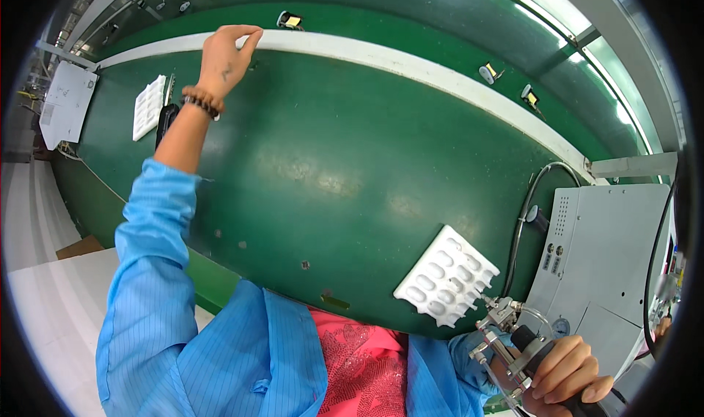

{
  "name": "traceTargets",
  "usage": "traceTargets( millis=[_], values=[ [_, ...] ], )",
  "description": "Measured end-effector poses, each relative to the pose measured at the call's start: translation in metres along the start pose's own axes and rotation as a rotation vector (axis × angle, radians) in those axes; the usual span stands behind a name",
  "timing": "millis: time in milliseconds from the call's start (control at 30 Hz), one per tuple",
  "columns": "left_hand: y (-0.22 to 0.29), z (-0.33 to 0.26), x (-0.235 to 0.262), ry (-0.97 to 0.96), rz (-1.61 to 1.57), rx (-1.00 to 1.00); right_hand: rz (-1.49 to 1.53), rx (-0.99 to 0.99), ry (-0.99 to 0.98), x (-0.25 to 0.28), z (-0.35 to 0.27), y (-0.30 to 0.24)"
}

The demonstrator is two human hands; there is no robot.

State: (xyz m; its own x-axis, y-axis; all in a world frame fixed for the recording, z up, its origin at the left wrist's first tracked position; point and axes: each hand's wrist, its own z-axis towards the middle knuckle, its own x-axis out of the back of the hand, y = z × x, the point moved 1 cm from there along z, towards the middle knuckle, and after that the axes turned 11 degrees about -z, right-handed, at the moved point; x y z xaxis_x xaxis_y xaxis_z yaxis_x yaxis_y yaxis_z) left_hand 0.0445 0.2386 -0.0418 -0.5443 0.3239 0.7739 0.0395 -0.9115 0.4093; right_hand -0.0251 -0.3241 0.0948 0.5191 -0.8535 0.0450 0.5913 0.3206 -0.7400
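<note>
My left hand point(226, 59) reaches up to the white rail at the far left, with a beaded bracelet on its wrist. Its thumb and forefinger are pressed together, and whatever may be between them is too small to make out. A small black and yellow part point(291, 22) lies just beyond the rail, a short way right of these fingertips. At the lower right, my right hand point(570, 377) is wrapped round the black handle of a metal dispensing tool point(506, 316) with fittings and thin hoses. Beside the tool's tip lies a white tray point(424, 264) with rows of oval pockets.
Two more small parts point(489, 73) lie beyond the rail point(411, 71) at the right. A grey machine box point(605, 230) with a gauge stands at the right, a black hose point(519, 230) curving beside it. Another white tray point(149, 109) and a black object point(167, 118) lie far left.
</note>
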Motion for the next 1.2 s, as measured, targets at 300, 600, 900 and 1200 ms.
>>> traceTargets(
  millis=[300, 600, 900, 1200],
  values=[
    [-0.080, 0.067, -0.046, -0.422, -0.042, -0.165, -0.034, 0.020, 0.097, -0.006, 0.002, 0.005],
    [-0.036, 0.090, -0.068, -0.299, -0.139, -0.021, -0.017, 0.050, 0.074, -0.002, 0.006, 0.006],
    [0.230, -0.040, -0.051, -0.564, -0.712, -0.321, -0.001, 0.041, 0.195, 0.010, -0.010, 0.004],
    [0.305, -0.134, -0.098, -0.703, -0.883, -0.544, 0.038, -0.029, -0.002, 0.011, -0.004, -0.009]
  ],
)
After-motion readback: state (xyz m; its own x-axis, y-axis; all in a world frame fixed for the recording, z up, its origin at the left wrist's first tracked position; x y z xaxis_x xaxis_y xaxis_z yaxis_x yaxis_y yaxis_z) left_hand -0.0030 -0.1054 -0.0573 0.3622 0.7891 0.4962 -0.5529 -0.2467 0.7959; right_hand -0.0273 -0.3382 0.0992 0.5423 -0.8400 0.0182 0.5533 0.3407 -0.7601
